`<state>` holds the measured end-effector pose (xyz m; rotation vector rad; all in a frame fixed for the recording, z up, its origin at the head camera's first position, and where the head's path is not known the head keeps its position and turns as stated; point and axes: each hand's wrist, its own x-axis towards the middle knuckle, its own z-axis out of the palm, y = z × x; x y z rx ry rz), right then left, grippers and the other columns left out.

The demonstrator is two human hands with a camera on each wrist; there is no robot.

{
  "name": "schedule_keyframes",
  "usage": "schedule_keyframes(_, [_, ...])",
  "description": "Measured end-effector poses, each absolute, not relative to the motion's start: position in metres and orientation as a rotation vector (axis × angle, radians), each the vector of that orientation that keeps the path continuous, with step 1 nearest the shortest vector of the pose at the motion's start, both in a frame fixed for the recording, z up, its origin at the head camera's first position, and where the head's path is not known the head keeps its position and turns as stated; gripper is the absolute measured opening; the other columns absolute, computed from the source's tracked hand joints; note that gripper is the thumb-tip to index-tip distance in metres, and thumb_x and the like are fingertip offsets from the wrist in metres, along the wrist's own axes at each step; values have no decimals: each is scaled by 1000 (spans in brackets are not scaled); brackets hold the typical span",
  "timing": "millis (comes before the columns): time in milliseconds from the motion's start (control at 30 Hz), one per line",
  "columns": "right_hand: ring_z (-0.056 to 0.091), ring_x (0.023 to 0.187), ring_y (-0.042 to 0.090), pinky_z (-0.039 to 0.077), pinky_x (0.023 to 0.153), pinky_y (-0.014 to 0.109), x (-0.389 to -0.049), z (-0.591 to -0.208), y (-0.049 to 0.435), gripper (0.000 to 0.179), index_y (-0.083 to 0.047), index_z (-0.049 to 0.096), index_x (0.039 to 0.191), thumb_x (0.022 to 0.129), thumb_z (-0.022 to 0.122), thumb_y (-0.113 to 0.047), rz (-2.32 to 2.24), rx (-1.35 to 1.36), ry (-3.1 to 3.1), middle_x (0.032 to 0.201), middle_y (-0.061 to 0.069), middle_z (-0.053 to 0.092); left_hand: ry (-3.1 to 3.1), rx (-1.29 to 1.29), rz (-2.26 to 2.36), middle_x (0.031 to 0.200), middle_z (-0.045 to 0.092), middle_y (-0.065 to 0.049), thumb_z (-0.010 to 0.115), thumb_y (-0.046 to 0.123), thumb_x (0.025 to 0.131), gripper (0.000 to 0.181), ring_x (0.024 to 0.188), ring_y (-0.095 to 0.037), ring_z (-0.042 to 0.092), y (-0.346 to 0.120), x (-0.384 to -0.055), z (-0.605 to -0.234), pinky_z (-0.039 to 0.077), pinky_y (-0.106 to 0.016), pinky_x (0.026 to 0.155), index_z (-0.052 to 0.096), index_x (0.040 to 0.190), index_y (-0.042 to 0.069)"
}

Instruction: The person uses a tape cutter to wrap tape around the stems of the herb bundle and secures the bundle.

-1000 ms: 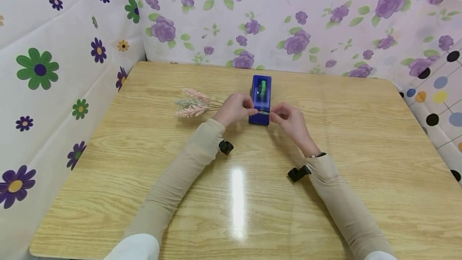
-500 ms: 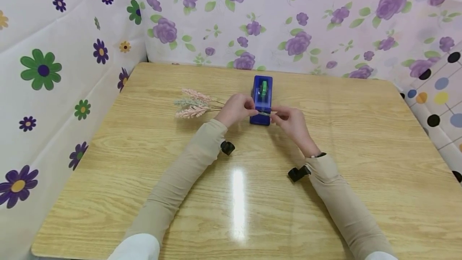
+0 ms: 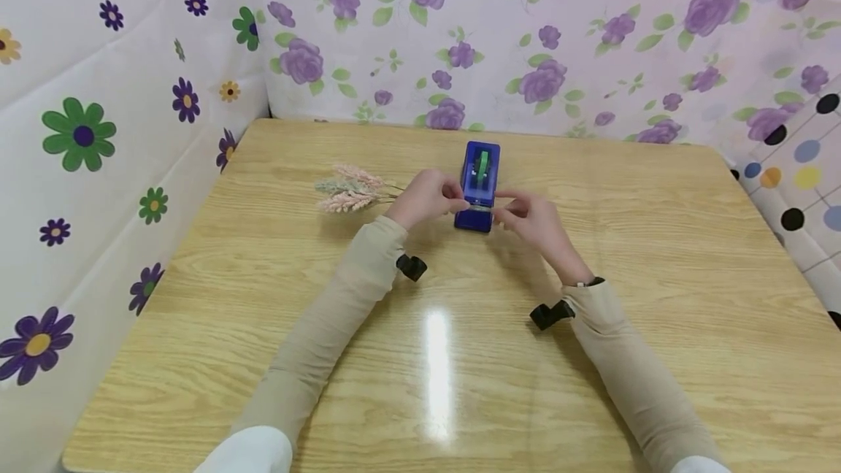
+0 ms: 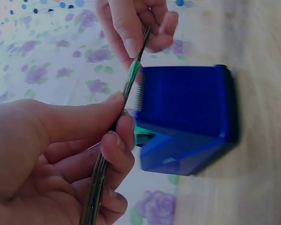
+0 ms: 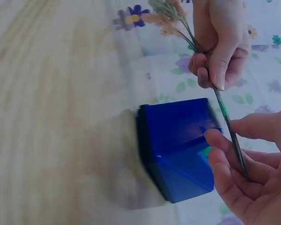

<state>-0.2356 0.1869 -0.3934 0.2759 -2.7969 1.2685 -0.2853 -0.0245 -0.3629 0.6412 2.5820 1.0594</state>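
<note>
My left hand (image 3: 430, 199) pinches the thin dark stems (image 4: 98, 180) of a small bunch of artificial flowers (image 3: 351, 188), pink and pale green, which stick out to its left. Between the two hands, a strip of green tape (image 5: 224, 110) lies round the stems. My right hand (image 3: 531, 221) holds their lower end between thumb and fingers, as the right wrist view shows. The blue tape dispenser (image 3: 474, 220) stands just behind and under the stems. Its toothed cutting edge (image 4: 139, 96) is close beside them, and a green tape roll (image 3: 482, 165) sits inside.
The wooden table (image 3: 486, 371) reaches well past both hands on every side. Behind it hangs a floral sheet (image 3: 381, 35), with another flowered sheet (image 3: 125, 188) along the left. Black wrist cameras (image 3: 552, 314) project below the sleeves.
My right index finger has straightened a little over the stems. Both hands stay at the dispenser, still on the stems. The head view has shifted slightly.
</note>
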Motion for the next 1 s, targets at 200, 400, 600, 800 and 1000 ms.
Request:
schedule_keyframes(200, [66,98,25,49,82,35,-229,-379,190,31,-9,68,116,97,59,-32,1198,395,-2751,110,11,72,2586,695,1104,92,73,-12,67,20,92,16,82,-23,65,-31,-273,-338,49,-26,68,72,90,5])
schedule_keyframes(400, [66,106,26,51,91,46,-217,-364,190,33,-14,68,122,100,54,-34,1348,569,-2735,114,13,71,2594,762,1108,88,72,-8,68,18,92,13,79,-18,65,-38,-260,-317,50,-26,70,71,88,6])
schedule_keyframes(600, [67,108,14,52,93,32,-208,-355,182,29,-16,66,125,98,58,-22,1371,781,-2639,116,7,72,2587,860,1086,89,73,-11,68,16,91,12,75,-17,65,-40,-249,-307,50,-27,70,73,90,6])
schedule_keyframes(800, [66,98,0,51,86,20,-205,-356,177,24,-13,71,117,96,61,-16,1339,785,-2515,106,8,75,2575,867,1104,87,73,-12,67,17,92,12,74,-18,64,-41,-248,-305,48,-26,68,73,91,6])
schedule_keyframes(1000, [69,90,6,52,79,18,-206,-359,173,21,-5,74,106,88,66,2,1233,886,-2294,96,11,75,2546,844,1134,78,69,-8,66,18,92,14,73,-23,63,-40,-250,-306,47,-26,64,73,91,6])
